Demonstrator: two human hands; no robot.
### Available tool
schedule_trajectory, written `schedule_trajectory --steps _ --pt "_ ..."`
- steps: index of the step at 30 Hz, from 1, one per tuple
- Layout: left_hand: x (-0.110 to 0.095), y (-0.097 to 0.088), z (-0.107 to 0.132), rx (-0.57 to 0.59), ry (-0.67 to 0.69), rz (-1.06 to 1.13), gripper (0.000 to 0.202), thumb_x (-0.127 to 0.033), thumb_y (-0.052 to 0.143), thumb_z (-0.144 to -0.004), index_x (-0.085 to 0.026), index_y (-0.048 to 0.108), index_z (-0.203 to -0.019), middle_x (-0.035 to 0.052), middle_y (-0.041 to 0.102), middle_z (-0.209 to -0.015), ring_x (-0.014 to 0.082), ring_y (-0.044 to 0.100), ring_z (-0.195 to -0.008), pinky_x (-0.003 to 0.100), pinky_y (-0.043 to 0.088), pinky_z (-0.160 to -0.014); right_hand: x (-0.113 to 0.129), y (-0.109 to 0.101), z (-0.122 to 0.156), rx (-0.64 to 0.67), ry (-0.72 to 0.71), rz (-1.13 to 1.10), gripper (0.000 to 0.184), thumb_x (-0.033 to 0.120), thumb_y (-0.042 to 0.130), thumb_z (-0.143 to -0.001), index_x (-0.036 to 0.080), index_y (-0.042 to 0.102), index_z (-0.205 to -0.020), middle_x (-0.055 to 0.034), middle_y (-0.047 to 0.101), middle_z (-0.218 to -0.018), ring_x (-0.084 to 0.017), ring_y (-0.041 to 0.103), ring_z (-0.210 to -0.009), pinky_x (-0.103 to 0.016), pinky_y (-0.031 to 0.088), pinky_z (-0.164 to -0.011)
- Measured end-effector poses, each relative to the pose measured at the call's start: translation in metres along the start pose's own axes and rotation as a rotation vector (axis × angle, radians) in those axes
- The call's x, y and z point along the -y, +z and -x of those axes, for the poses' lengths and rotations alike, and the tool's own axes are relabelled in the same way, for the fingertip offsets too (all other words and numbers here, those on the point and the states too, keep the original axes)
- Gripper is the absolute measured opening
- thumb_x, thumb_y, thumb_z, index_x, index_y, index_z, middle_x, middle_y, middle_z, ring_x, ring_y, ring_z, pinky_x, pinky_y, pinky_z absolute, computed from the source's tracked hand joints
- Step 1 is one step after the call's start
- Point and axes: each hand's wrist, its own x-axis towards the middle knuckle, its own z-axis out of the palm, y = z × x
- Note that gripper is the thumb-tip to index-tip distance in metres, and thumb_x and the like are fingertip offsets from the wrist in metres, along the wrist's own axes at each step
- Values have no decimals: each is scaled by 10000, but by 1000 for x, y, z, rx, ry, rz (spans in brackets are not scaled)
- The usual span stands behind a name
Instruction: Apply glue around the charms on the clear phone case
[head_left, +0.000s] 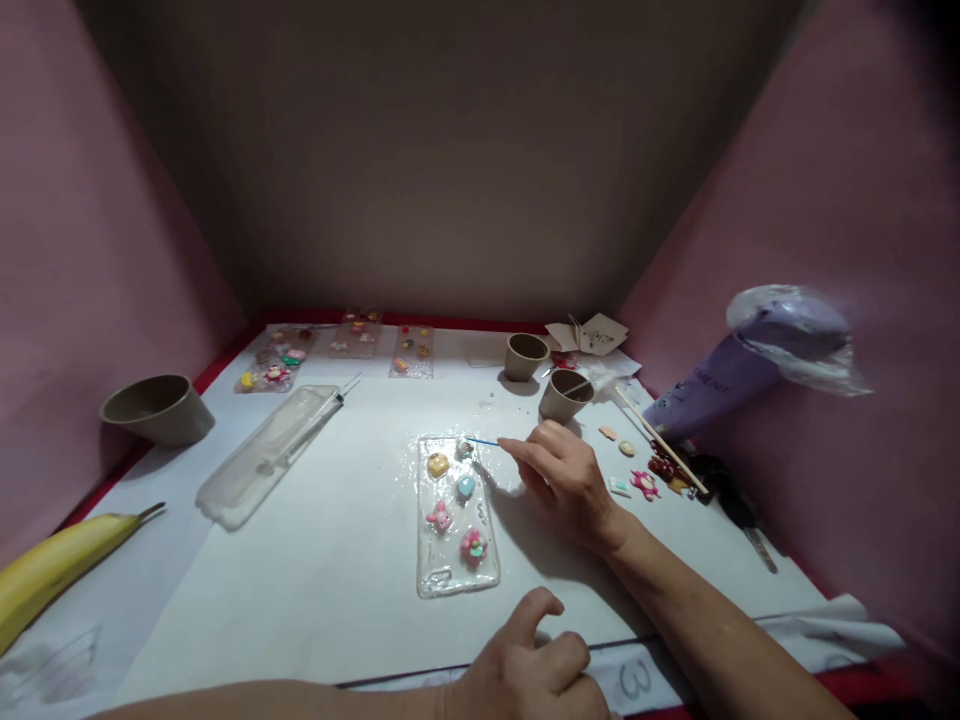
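Observation:
My right hand (562,478) pinches a thin blue stick (484,441) between thumb and fingertips. The stick's tip touches or nearly touches a small whitish charm (465,449) at the top right of a clear phone case (456,580). Glossy clear coating covers the case. Also on it are a yellow charm (438,464), a blue heart charm (466,487), a pink animal charm (440,517) and a pink flower charm (473,547). Below the case, at the table's front edge, my left hand (529,665) rests loosely curled, fingers apart, with nothing visible in it.
Decorated phone cases (411,352) lie at the back. On the left are a syringe (300,432) on a clear tray (236,490), an oval pot (159,412) and a banana (67,560). Two cups (566,397), loose charms (645,485), a wooden stick (660,440) and a purple bag (720,385) occupy the right.

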Motion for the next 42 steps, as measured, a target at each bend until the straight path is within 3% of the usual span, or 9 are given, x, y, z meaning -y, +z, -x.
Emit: schedule_trajectory --steps 4,12,27,31,37,42 --pt "0 1 1 -2 5 -9 444 -74 443 -927 -158 397 -494 -66 345 -413 86 337 -482 327 413 -790 1 -1 -1 19 -44 42 224 58 475 -864 149 636 -991 -19 496 -632 -150 399 -620 -289 331 -557" --pt "-1 0 2 6 6 -14 412 -89 502 -896 -159 403 -502 -72 354 -427 84 341 -482 331 418 -796 3 -3 -3 29 -96 92 224 71 476 -874 160 645 -992 -22 507 -619 -156 414 -621 -297 333 -554" --pt "0 -1 -2 -3 3 -33 505 -107 396 -974 -157 408 -471 -58 346 -414 89 321 -463 316 420 -777 3 -3 -3 2 -60 23 277 64 474 -861 187 647 -1039 -15 497 -628 -153 408 -610 -296 339 -554" --pt "1 1 1 5 10 -47 457 -91 461 -921 -155 387 -474 -62 345 -417 85 320 -463 316 423 -761 1 -1 1 -58 84 -70 257 88 506 -851 199 667 -1018 -18 507 -638 -153 440 -618 -298 352 -560" --pt "2 6 10 40 51 -55 359 -112 642 -756 -162 374 -523 -84 361 -437 78 322 -483 347 415 -774 1 3 0 -49 444 -406 170 140 539 -849 189 689 -912 -20 601 -680 -134 522 -608 -269 413 -536" --pt "4 2 -1 -21 38 -2 361 -43 548 -819 -159 397 -512 -81 348 -420 75 315 -476 320 406 -777 0 3 1 -44 647 -515 142 188 574 -826 180 710 -865 -5 636 -658 -109 511 -545 -236 394 -484"
